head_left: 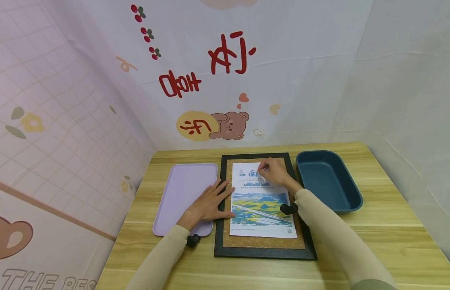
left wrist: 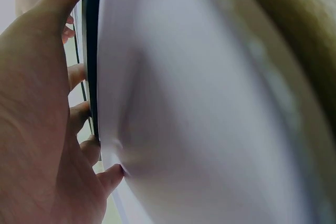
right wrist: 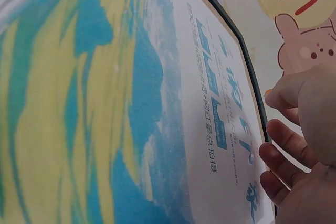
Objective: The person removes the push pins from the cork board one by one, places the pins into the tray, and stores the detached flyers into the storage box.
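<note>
Poster (head_left: pixel 262 201) lies under flat left hand (head_left: pixel 209 203); right hand (head_left: pixel 273 171) seemingly pinches its top, beside trays.

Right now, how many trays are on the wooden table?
2. The flat lilac plastic tray lies left of the black-framed cork board; the deep dark-blue plastic tray lies right of it. None seems hidden.

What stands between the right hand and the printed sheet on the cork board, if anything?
Nothing visible does. The right hand is already at the top edge of the printed sheet, fingers curled there, though what they pinch is too small to tell. The left hand lies flat across the board's black frame, its fingertips at the sheet's left edge.
</note>
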`<action>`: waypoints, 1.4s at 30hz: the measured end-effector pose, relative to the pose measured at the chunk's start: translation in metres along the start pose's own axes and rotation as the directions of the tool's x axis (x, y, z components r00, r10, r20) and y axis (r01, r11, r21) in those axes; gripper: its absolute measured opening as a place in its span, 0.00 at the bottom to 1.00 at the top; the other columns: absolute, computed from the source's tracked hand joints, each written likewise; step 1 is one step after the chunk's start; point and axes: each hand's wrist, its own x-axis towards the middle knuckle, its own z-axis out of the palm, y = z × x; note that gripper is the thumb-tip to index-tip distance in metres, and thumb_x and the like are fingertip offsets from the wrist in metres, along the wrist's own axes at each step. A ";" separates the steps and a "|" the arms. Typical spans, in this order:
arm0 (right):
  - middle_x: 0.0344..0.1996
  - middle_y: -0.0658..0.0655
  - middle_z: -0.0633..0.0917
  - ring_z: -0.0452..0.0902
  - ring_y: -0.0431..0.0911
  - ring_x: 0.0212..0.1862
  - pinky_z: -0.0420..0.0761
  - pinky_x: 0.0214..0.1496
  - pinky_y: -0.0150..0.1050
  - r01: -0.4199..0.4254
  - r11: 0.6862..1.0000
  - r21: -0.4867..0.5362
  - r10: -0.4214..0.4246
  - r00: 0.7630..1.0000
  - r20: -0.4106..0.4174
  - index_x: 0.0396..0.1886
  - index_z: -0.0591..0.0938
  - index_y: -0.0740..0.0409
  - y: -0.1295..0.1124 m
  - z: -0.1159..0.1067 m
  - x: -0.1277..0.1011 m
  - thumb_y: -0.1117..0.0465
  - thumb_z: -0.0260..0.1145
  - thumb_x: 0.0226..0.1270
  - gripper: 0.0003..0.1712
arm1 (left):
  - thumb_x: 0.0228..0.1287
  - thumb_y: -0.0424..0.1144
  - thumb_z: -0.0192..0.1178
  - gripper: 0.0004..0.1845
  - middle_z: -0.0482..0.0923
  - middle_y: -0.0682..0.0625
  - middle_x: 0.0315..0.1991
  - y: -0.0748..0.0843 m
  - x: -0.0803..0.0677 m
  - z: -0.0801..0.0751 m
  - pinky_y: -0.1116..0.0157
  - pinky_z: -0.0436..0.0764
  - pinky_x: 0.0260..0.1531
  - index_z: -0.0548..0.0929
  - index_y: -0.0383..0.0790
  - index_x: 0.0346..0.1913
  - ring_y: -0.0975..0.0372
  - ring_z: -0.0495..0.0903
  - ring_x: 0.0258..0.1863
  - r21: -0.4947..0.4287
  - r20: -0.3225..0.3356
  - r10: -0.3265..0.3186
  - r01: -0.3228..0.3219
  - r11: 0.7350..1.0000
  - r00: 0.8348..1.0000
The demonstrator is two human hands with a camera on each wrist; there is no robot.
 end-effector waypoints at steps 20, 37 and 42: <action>0.50 0.62 0.90 0.86 0.58 0.55 0.84 0.66 0.66 0.083 0.993 0.084 -0.086 0.996 0.039 0.44 0.90 0.62 -0.009 -0.019 -0.023 0.65 0.72 0.81 0.04 | 0.74 0.76 0.63 0.54 0.45 0.47 0.96 0.001 0.000 -0.002 0.31 0.55 0.89 0.57 0.59 0.94 0.42 0.40 0.96 0.006 0.009 -0.008 0.008 1.000 1.000; 0.57 0.63 0.90 0.85 0.66 0.61 0.80 0.65 0.71 0.103 0.992 0.075 -0.106 0.994 0.040 0.46 0.90 0.60 -0.020 -0.047 -0.044 0.64 0.70 0.82 0.04 | 0.74 0.77 0.63 0.55 0.42 0.49 0.97 0.000 0.000 -0.001 0.31 0.56 0.90 0.56 0.59 0.94 0.43 0.39 0.96 0.011 0.019 -0.013 0.013 1.000 1.000; 0.60 0.64 0.89 0.85 0.67 0.61 0.80 0.60 0.64 0.105 0.992 0.077 -0.108 0.994 0.032 0.43 0.89 0.56 -0.015 -0.053 -0.049 0.63 0.71 0.82 0.03 | 0.74 0.78 0.63 0.55 0.42 0.49 0.97 0.000 0.001 0.000 0.31 0.55 0.90 0.56 0.60 0.94 0.43 0.40 0.96 0.012 0.019 -0.011 0.011 1.000 1.000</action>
